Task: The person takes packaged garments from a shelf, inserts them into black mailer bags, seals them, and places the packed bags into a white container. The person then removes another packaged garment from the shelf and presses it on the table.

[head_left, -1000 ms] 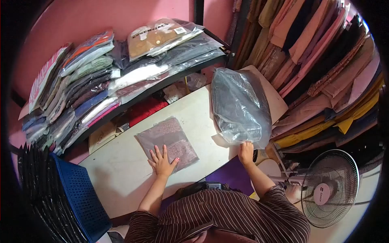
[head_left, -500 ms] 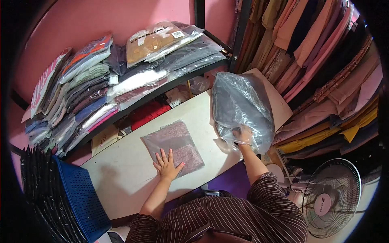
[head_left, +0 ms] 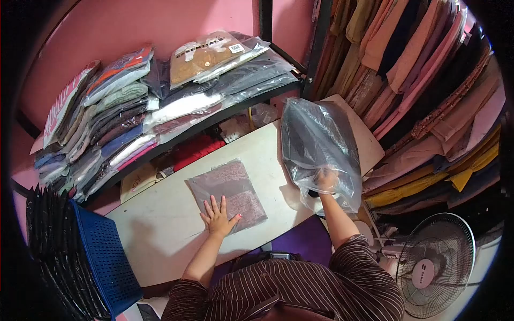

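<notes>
— Across the white table [head_left: 160,214], what lies in front of you?

— The large plastic bag [head_left: 340,139] is the biggest thing on it, at your right, with something dark inside. Your right hand [head_left: 327,181] is in its near end, seen through the film.

— Are those fingers closed on anything?

— You can't tell; the creased, shiny plastic blurs them.

— How would the bag handle?

— Likely light for its size, soft and slippery. If you pinch only film, the contents may slump, so you'd do better taking film and filling together, or spreading a palm beneath.

— And the smaller one?

— The flat packet [head_left: 219,181], mauve cloth in clear wrap, lies left of the bag and well apart from it. Your left hand [head_left: 218,220] rests on its near side, fingers spread, clamped on nothing.

— Fragile?

— Probably not, just light and floppy. Support it from below or grip two opposite edges; held by one corner, it would probably sag, and the thin film could crease.
</notes>
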The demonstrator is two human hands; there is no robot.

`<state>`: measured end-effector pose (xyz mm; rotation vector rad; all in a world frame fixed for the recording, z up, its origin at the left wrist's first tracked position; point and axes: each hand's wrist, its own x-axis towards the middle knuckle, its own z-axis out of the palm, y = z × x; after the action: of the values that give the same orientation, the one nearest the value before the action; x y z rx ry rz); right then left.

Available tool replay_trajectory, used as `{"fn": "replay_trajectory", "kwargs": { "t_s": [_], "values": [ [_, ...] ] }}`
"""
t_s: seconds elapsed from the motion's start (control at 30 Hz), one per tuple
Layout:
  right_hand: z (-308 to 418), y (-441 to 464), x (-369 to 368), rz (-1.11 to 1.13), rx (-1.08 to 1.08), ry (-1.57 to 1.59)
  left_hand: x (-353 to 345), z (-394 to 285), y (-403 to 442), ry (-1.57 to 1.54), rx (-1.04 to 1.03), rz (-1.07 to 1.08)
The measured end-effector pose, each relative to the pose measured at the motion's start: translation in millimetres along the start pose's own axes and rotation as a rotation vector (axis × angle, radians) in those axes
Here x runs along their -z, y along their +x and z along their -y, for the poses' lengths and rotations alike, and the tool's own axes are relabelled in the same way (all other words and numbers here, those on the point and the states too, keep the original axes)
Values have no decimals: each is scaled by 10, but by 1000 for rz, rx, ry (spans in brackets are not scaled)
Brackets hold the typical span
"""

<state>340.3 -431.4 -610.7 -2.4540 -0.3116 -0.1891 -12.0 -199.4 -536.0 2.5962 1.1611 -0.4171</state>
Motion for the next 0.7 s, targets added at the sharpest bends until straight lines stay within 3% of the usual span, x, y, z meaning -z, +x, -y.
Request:
{"fn": "replay_trajectory", "kwargs": {
  "t_s": [0.07, 0.13, 0.17, 0.23, 0.3, 0.37, 0.43, 0.47, 0.53, 0.57, 0.63, 0.7],
  "values": [
    [36, -98, 62, -100, 78, -53, -36, 18, 18, -4, -5, -18],
    [72, -196, 135, -375, 295, -11, -44, 23, 23, -2, -5, -21],
    [82, -275, 185, -377, 297, -11, -51, 23, 21, 0, -4, -23],
    [52, -500, 249, -67, 203, -60, -32, 2, 6, -8, 1, -23],
    [-65, -827, 248, 163, 75, 343, 6, 0, 7, -16, 13, -25],
    [525, -1098, 905, 524, 190, -263, 28, 1, 2, -38, 17, 17],
    [636, -1037, 1049, 1170, 349, -113, 77, 10, -9, -76, 14, 28],
    [765, -1054, 1077, 1309, 227, 117, 103, 20, -16, -109, 3, 37],
    [1343, -1079, 1285, 1523, -318, 659, 99, 145, 15, -218, -33, 38],
    [1453, -1055, 1202, 1580, -482, 870, 114, 203, 27, -323, -75, 34],
    [1791, -1140, 1023, 1403, -569, 1125, 179, 345, 44, -425, -44, 2],
    [2047, -1218, 712, 1370, -649, 1179, 167, 619, 106, -1286, -254, 207]
  ]
}}
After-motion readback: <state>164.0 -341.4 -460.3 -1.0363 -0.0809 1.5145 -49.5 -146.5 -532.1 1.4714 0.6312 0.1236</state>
